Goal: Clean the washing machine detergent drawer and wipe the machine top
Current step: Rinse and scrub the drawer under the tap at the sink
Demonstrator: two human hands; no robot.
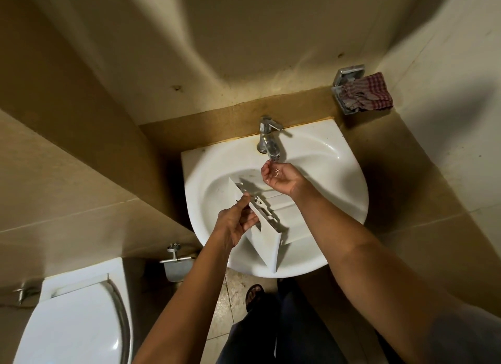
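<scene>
While the white detergent drawer (267,241) lay tilted across the bowl of the sink (349,179), its pale body merged so closely with the basin that I could not make out its compartments; only the front panel and a slotted strip along its upper edge read clearly. The left hand (238,222) gripped that panel at the near-left side of the sink, with its fingers curled round the edge and covering part of the face. The right hand (279,178) was cupped palm-up towards the back of the sink, directly under the spout of the chrome tap (268,138), holding nothing but a little glinting water in its hollow, with the fingers loosely bent. Whether water was running from the spout was hard to tell. The right forearm crossed the front-right rim of the sink and hid that part of it. Beyond the sink's back-right corner, a checked red cloth (368,92) was bunched in a metal wall holder (345,76). Left of the sink and lower down stood a white toilet (76,317), cut off by the edge of view, and a metal paper holder (177,266) was fixed to the wall between the two. Below the sink's front rim a sandalled foot (254,293) showed on the tiled floor.
</scene>
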